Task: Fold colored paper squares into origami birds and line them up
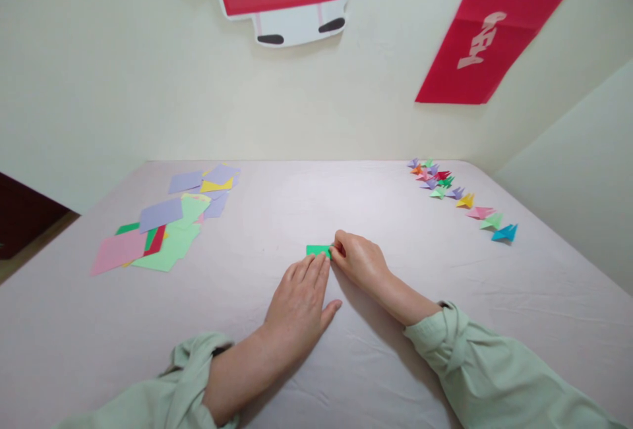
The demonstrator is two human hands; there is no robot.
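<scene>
A small green piece of folded paper (318,250) lies on the pale cloth in front of me. My left hand (300,290) lies flat with its fingers stretched out, the fingertips over the paper's near edge and the thumb apart. My right hand (360,259) is closed at the paper's right end, thumb and forefinger pinching it there. The fingers cover part of the paper, so its full shape is hidden.
Loose paper sheets (168,238) in purple, pink, green, yellow and red lie scattered at the left. Several small folded paper figures (465,201) form a line along the right side. The cloth-covered table (277,205) meets a wall at its far edge.
</scene>
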